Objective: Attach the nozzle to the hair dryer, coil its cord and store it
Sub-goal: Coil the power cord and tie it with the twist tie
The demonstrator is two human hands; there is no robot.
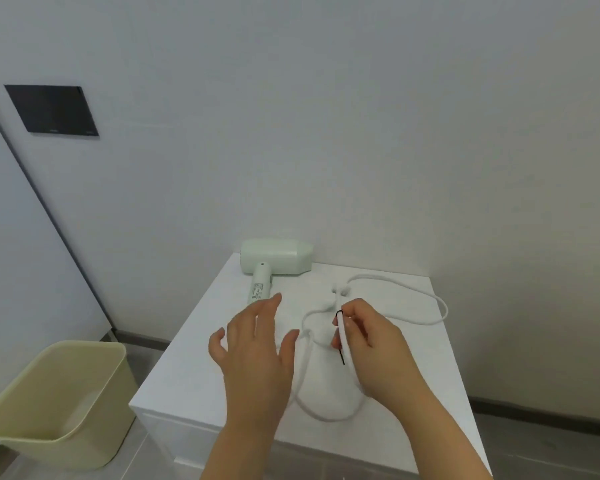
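**Cord half gathered on bench, dryer parked at back**

Far left: black panel (51,110) on wall, pale yellow bin (54,403) on floor just beside white bench (187,375).

Back-left corner of bench, against wall: pale green hair dryer (274,256), lying on its side with handle toward camera. Nozzle (305,255) seemingly already on at the right end, cannot tell for sure.

Next, left hand (257,351): fingers straight and spread, holding nothing, hovering over bench just in front of dryer handle.

Then white cord (328,418): loose on bench, one loop near front edge between the two hands, another swung out to the right.

Right hand (371,341): fingers (357,315) pinched on a cord section with a thin black strip (342,355) along it. Maybe a tie strap, too small to tell. Small white lump (340,289) just beyond the fingertips, possibly the plug, unclear.

Handling, as judgement:
- **Cord:** soft, light and floppy, probably a bit springy and likely to unroll if let go. Best gathered in loops in one hand and pinched where strands cross.
- **Dryer:** looks light. Smooth hard plastic, probably slippery on the barrel, so best taken by the handle.
- **Nozzle:** likely only a push fit, so not an end to lift by.

Coiling unfinished, storing not yet done.
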